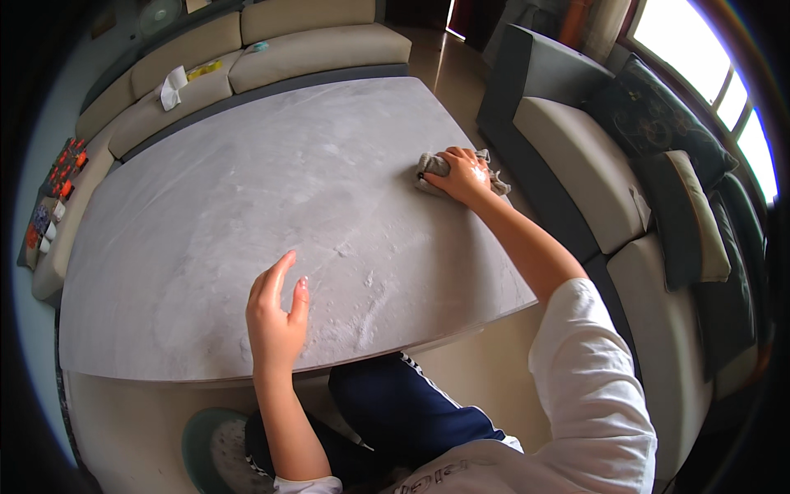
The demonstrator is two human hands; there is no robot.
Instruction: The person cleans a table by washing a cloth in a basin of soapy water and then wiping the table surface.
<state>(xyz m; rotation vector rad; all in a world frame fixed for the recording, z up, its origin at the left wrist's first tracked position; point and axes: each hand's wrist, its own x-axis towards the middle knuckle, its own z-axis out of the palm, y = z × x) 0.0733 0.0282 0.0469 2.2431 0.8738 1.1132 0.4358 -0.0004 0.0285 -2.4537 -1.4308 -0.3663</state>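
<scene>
My right hand presses a crumpled grey-beige cloth onto the grey marble-look tabletop, close to its right edge. The back of that hand is wet and shiny. Nothing is in my left hand, which is raised over the table's near edge with thumb and fingers apart. Whitish wet streaks and droplets lie on the tabletop between the hands and along the near edge.
Beige sofas with dark bases stand along the far side and the right. White tissue and a yellow packet rest on the far sofa. Dark cushions lean at right. A green basin sits below the table's near edge.
</scene>
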